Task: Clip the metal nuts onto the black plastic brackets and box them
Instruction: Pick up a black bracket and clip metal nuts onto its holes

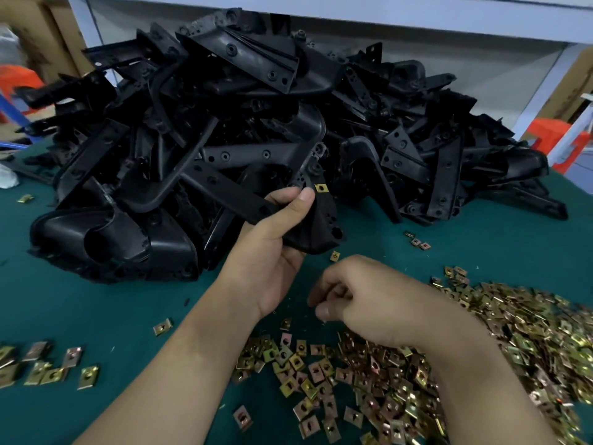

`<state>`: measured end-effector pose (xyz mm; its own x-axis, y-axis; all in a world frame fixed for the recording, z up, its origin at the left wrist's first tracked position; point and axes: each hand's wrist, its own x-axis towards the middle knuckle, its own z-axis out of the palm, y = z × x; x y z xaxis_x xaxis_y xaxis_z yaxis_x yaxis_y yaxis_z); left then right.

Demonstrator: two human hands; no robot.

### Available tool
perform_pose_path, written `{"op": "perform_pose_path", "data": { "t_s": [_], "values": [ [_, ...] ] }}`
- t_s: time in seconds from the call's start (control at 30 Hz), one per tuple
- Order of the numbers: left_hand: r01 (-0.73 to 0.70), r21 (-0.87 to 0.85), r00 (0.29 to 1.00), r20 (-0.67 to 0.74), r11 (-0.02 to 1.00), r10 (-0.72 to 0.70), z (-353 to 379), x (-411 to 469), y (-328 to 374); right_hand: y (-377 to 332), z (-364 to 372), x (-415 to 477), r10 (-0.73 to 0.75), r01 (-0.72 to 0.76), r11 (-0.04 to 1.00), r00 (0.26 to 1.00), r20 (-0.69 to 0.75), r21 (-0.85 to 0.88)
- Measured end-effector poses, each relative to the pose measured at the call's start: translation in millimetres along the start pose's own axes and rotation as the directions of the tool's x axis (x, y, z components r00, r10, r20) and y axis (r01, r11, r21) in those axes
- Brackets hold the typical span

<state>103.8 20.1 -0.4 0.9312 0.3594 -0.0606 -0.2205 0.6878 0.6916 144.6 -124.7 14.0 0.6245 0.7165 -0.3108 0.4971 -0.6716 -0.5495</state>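
Head view: the fingers of our left hand [272, 248] curl round a black bracket [324, 220], one metal nut [321, 188] clipped on it just past the thumb. The fingers of our right hand [372, 300] are curled, blurred, just above the loose nuts [481, 348] on the tabletop [80, 300]; we cannot tell whether they pinch one

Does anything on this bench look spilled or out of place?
Nothing looks damaged. Metal nuts lie loose across the green table: the main heap at right, a stray cluster at near left, a few beside the bracket pile. No box is in view.
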Motion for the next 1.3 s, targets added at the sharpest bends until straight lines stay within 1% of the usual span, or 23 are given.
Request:
{"op": "perform_pose_path", "data": {
  "t_s": [0.07, 0.1, 0.13, 0.2, 0.27, 0.4, 0.47, 0.6, 0.67, 0.7, 0.8, 0.83, 0.9, 1.07, 1.17, 1.3],
  "values": [
    [0.009, -0.028, 1.000, -0.018, 1.000, -0.009, 0.9, -0.5, 0.7, 1.3, -0.2, 2.9, 0.013, -0.011, 1.000, 0.992, -0.127, 0.012],
    [0.012, -0.045, 0.999, -0.029, 0.999, -0.014, 1.3, -0.6, 1.1, 2.5, -1.3, 4.3, 0.030, -0.021, 0.999, 0.980, -0.198, 0.047],
    [0.014, -0.064, 0.999, -0.038, 0.998, -0.016, 1.6, -0.6, 1.5, 4.0, -3.2, 5.4, 0.047, -0.021, 0.995, 0.961, -0.272, 0.099],
    [0.011, -0.089, 0.999, -0.037, 0.996, -0.015, 2.3, -0.6, 2.5, 7.9, -7.7, 7.1, 0.058, 0.031, 0.975, 0.922, -0.384, 0.220],
    [0.016, -0.059, 1.000, -0.019, 0.998, -0.017, 2.9, -1.6, 3.2, 9.6, -8.8, 9.5, 0.062, 0.103, 0.928, 0.904, -0.423, 0.357],
    [0.021, -0.023, 1.000, 0.012, 1.000, -0.021, 3.3, -4.4, 4.2, 4.4, -3.4, 14.0, 0.117, 0.177, 0.780, 0.901, -0.418, 0.600],
    [0.026, -0.019, 0.999, 0.031, 0.999, -0.025, 3.8, -4.9, 3.9, 1.3, -1.2, 16.0, 0.147, 0.197, 0.702, 0.900, -0.410, 0.684],
    [0.034, 0.002, 0.993, 0.110, 0.999, -0.034, 3.6, -5.5, 4.1, -1.1, -2.0, 16.4, 0.183, 0.230, 0.641, 0.881, -0.437, 0.732],
    [0.036, 0.010, 0.987, 0.154, 0.999, -0.037, 3.1, -5.9, 4.0, -0.9, -3.4, 15.9, 0.168, 0.276, 0.583, 0.879, -0.446, 0.764],
    [0.039, 0.006, 0.985, 0.170, 0.999, -0.040, 2.7, -6.0, 3.9, -0.9, -4.6, 15.3, 0.161, 0.305, 0.531, 0.880, -0.447, 0.791],
    [0.052, -0.023, 0.978, 0.202, 0.998, -0.046, 1.2, -5.6, 3.5, -0.4, -10.3, 11.2, 0.114, 0.372, 0.328, 0.897, -0.427, 0.869],
    [0.053, -0.028, 0.978, 0.204, 0.998, -0.047, 0.7, -5.5, 3.8, -0.2, -12.3, 9.4, 0.095, 0.379, 0.289, 0.903, -0.420, 0.879],
    [0.053, -0.035, 0.978, 0.203, 0.998, -0.045, -0.3, -4.8, 4.5, 0.7, -15.2, 6.2, 0.086, 0.376, 0.267, 0.908, -0.410, 0.887],
    [0.059, -0.064, 0.979, 0.199, 0.996, -0.045, -3.1, -4.4, 6.5, -3.0, -17.8, 2.1, 0.125, 0.325, 0.263, 0.922, -0.366, 0.908],
    [0.057, -0.065, 0.978, 0.206, 0.996, -0.042, -3.2, -4.1, 6.0, -3.8, -20.1, 0.4, 0.142, 0.334, 0.209, 0.920, -0.367, 0.919],
    [0.049, -0.075, 0.975, 0.218, 0.996, -0.032, -4.6, -2.5, 5.9, -1.9, -21.5, -1.7, 0.111, 0.316, 0.225, 0.932, -0.346, 0.922]
  ]
}}
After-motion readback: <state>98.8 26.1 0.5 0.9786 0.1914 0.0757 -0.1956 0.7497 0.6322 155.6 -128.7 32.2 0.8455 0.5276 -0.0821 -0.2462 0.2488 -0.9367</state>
